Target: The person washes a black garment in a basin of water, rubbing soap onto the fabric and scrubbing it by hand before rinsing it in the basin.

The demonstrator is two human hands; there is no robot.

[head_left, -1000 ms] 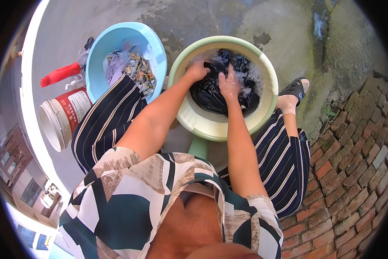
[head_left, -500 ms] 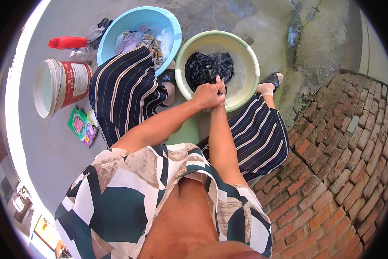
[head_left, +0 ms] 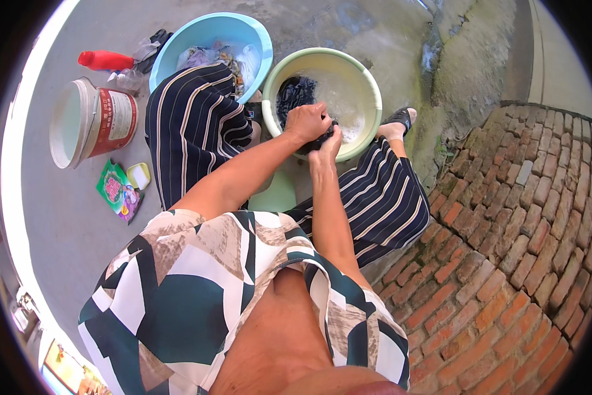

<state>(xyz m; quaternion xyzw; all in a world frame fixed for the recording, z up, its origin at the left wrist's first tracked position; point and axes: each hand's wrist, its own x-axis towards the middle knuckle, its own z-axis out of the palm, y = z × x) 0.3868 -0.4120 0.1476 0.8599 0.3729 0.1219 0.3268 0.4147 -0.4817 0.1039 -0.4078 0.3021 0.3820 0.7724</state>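
A wet black cloth [head_left: 294,94] lies bunched in the left part of a pale yellow-green basin [head_left: 372,92] that holds cloudy, sudsy water. Over the basin's near rim, my left hand [head_left: 306,122] is closed around part of this cloth. Just below and to its right, my right hand [head_left: 325,151] grips another bunched part, with dark fabric showing between the two hands. My right fingertips are partly hidden by the cloth.
Left of the basin stands a light blue tub [head_left: 264,39] with mixed laundry. A red-and-white bucket [head_left: 114,122], a red bottle [head_left: 105,61], a green-and-purple packet [head_left: 119,191] and a small yellowish dish [head_left: 138,176] are farther left. Brick paving [head_left: 507,217] covers the right.
My hands, clasped together before, now hold the cloth between them. My right hand has turned. The cloth is gathered toward the basin's near left side, and the view has shifted slightly.
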